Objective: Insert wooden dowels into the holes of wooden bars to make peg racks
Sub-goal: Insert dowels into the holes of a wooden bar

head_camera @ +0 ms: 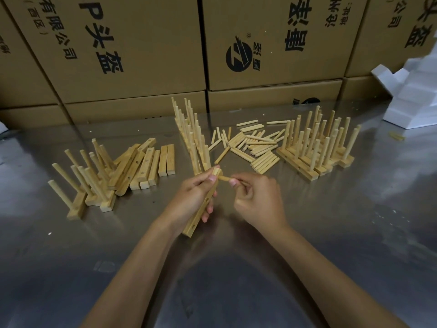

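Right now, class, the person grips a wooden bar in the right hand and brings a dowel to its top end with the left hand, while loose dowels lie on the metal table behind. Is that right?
Not quite: the hands are swapped. The head view shows the left hand gripping the wooden bar and the right hand bringing the dowel to its top end. The loose dowels do lie on the metal table behind.

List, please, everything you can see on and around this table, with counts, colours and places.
Bar in hand: one, light wood, centre.
Dowel in hand: one, light wood, at the bar's top end.
Loose dowels: many, light wood, centre back.
Loose bars: about ten, light wood, left.
Finished racks: three groups, left, centre, right.
Table: one, grey metal.
Cardboard boxes: several, brown, behind.
White foam: far right.
Left hand: grips bar.
Right hand: pinches dowel.
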